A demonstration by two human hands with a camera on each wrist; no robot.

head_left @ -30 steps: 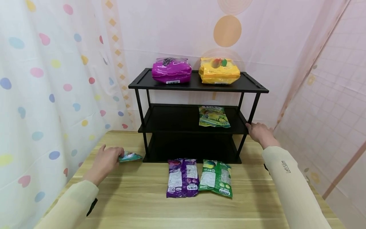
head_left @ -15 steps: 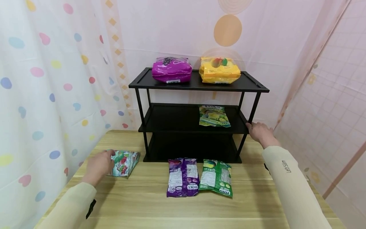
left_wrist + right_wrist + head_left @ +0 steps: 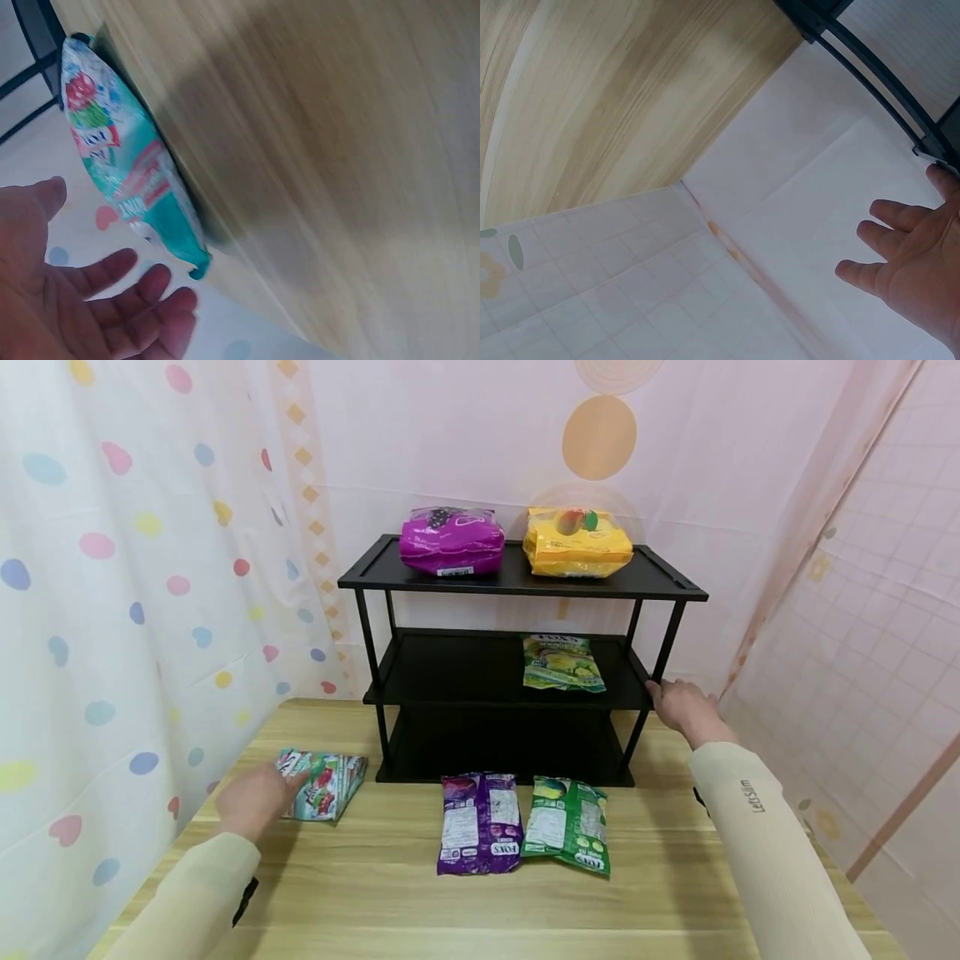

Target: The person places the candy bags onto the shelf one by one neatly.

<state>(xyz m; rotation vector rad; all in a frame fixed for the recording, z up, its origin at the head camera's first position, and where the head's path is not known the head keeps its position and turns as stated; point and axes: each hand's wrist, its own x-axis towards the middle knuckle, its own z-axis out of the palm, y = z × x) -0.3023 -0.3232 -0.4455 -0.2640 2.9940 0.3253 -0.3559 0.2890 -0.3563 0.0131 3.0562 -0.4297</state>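
My left hand (image 3: 255, 800) is over the near left side of a teal candy bag (image 3: 324, 787), which lies flat on the table. In the left wrist view the fingers (image 3: 124, 319) are spread and slightly bent, apart from the bag and holding nothing. My right hand (image 3: 684, 708) is at the right end of the black three-tier rack's middle shelf (image 3: 450, 670). In the right wrist view one fingertip touches the shelf end and the other fingers (image 3: 885, 240) are stretched out; the thumb is not visible.
A purple bag (image 3: 480, 823) and a green bag (image 3: 567, 827) lie before the rack. A yellow-green bag (image 3: 561, 663) lies on the middle shelf. A magenta pack (image 3: 452, 543) and a yellow pack (image 3: 577, 545) sit on top. Curtains (image 3: 172, 560) surround the wooden table (image 3: 420, 914).
My left hand has laid the teal bag down flat beside the rack, let go of it and drawn slightly back. The right hand stays at the rack.
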